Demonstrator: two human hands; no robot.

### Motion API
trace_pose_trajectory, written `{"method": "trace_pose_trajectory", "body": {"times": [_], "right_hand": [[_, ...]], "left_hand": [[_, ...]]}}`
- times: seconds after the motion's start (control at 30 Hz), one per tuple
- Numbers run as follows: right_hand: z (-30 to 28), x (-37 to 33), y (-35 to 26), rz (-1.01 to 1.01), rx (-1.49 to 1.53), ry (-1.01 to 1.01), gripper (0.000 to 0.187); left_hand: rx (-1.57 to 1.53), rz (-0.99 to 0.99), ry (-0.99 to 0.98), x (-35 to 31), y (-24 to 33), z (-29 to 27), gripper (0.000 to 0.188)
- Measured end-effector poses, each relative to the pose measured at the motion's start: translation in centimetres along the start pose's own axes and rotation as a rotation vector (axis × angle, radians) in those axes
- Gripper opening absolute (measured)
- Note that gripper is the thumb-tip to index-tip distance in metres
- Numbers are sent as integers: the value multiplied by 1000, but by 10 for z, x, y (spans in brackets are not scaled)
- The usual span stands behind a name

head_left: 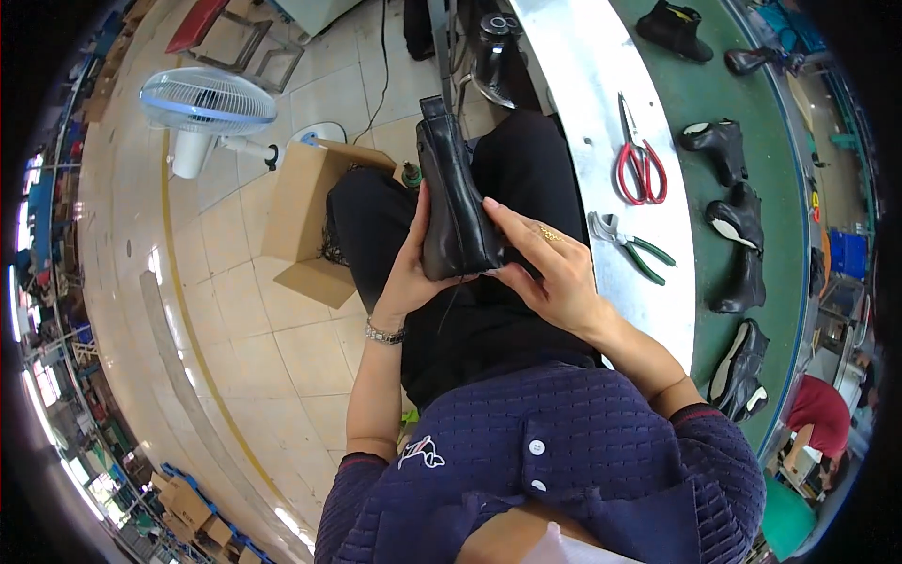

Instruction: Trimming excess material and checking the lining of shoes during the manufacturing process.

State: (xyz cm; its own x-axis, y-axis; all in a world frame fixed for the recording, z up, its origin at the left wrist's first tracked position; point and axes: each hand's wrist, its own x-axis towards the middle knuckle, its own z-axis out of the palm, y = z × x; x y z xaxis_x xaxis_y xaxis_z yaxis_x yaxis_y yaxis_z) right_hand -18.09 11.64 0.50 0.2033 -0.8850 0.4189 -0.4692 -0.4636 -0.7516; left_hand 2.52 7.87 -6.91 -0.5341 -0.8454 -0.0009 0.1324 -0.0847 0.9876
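Observation:
A black leather boot [455, 202] is held upright over my lap, its pull tab pointing away from me. My left hand [411, 279] wraps round its lower left side, thumb along the leather. On the other side my right hand [548, 266] grips the lower right edge, fingers laid on the leather, a gold ring on one of them. A thin dark thread or lace hangs below the boot. On the white metal ledge to my right lie red-handled scissors [642, 167] and green-handled pliers [631, 247].
Several black boots, one of them [735, 226], line the green conveyor belt [658, 108] at the right. An open cardboard box [299, 221] stands by my left knee, a fan [202, 108] beyond it. A metal machine post [442, 47] rises ahead. A person in red is far right.

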Motion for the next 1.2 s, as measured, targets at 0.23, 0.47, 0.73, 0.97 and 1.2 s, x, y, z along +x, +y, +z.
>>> {"method": "trace_pose_trajectory", "body": {"times": [0.23, 0.47, 0.73, 0.97, 1.2], "right_hand": [[2, -8, 3, 14, 19, -36, 64], [-26, 15, 16, 340, 158, -505, 59], [-26, 56, 37, 420, 394, -913, 47], [-15, 66, 36, 432, 384, -990, 40], [-7, 63, 27, 470, 271, -978, 30]], "left_hand": [[15, -57, -5, -10, -18, -4, 127], [-142, -196, -20, -43, -47, 16, 121], [565, -5, -99, -41, 48, 25, 101], [817, 182, 249, -50, 30, 35, 72], [849, 225, 305, -49, 26, 39, 66]]}}
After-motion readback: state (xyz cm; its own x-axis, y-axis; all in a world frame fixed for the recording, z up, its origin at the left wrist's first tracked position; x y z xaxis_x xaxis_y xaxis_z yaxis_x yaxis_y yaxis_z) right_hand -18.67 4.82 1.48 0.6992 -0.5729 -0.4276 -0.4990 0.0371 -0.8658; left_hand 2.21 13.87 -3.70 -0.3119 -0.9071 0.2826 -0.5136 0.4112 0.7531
